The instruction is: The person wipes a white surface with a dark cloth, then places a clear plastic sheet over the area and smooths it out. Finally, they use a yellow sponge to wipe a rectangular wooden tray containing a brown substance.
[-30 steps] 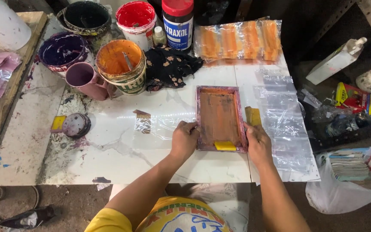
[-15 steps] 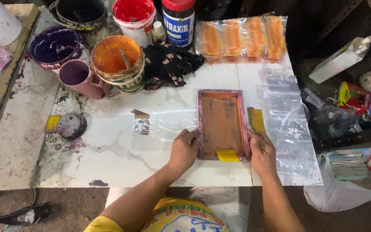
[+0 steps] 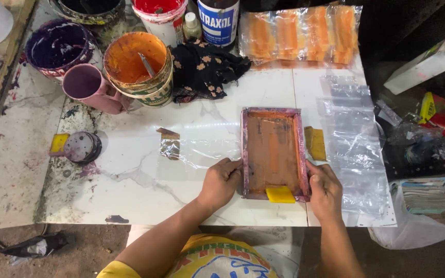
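Observation:
A small rectangular printing frame (image 3: 274, 150) with a purple-stained rim and orange-stained mesh lies flat on the white marble table (image 3: 130, 180). My left hand (image 3: 221, 181) grips its left edge near the front. My right hand (image 3: 324, 189) holds its right edge. A yellow squeegee (image 3: 280, 194) rests inside the frame at its near end. Clear plastic film (image 3: 191, 150) lies under the frame and reaches out to its left.
An orange paint bucket (image 3: 139, 67), a purple bucket (image 3: 60, 46), a mauve mug (image 3: 89, 86), a red pot (image 3: 158, 13) and a black cloth (image 3: 204, 69) crowd the back left. Orange-printed bags (image 3: 300, 33) lie at the back. Clear bags (image 3: 356, 149) are stacked on the right.
The view has shifted slightly; the frame and both hands sit a little nearer the table's front edge. My hands stay on the frame's two sides.

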